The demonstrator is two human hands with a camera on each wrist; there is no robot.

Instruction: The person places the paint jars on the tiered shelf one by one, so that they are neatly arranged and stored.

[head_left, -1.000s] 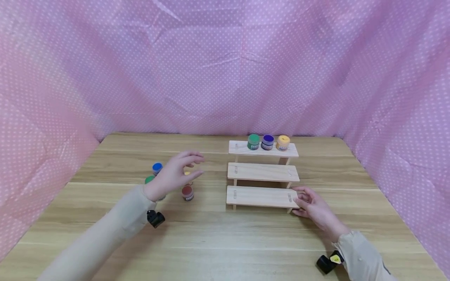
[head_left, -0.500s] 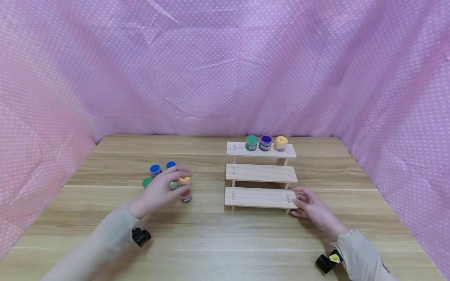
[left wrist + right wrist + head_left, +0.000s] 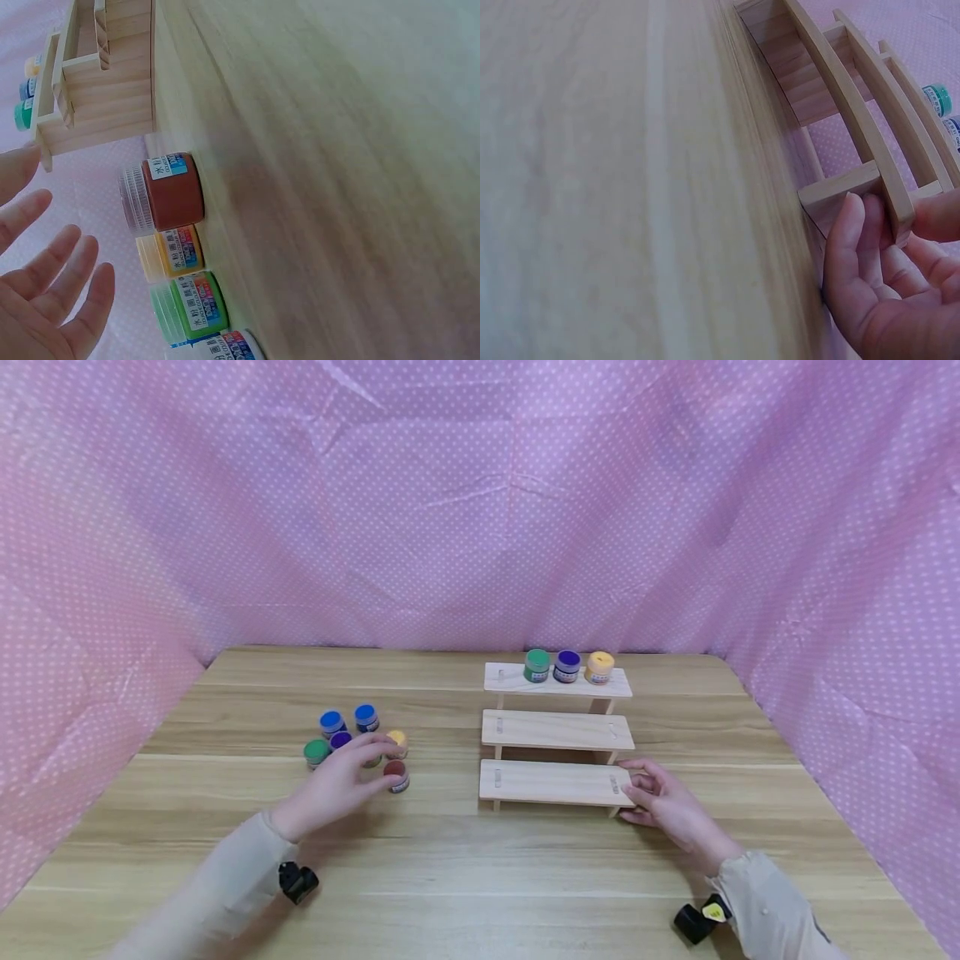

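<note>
My left hand (image 3: 330, 789) hovers over a cluster of paint jars, its fingers loosely bent and apart from them in the left wrist view. Closest to its fingertips are a brown paint jar (image 3: 397, 777) and a yellow paint jar (image 3: 397, 743). A light green paint jar (image 3: 196, 304) is mostly hidden by the hand in the head view. My right hand (image 3: 678, 810) grips the right end of the lowest step of a three-tier wooden shelf (image 3: 555, 782), thumb on top and fingers beneath. On the top tier stand a green jar (image 3: 537, 667), a purple jar (image 3: 567, 667) and a yellow jar (image 3: 599, 668).
Also in the left cluster are two blue-lidded jars, one at the back (image 3: 366, 718) and one farther left (image 3: 332, 723), plus a purple-lidded jar (image 3: 341, 740) and a green-lidded jar (image 3: 316, 753). Pink dotted cloth (image 3: 480, 510) hangs behind the wooden table (image 3: 480, 885).
My left hand has moved left and toward the table's front, drawing back over the jars and uncovering several of them. My right hand keeps its hold on the shelf.
</note>
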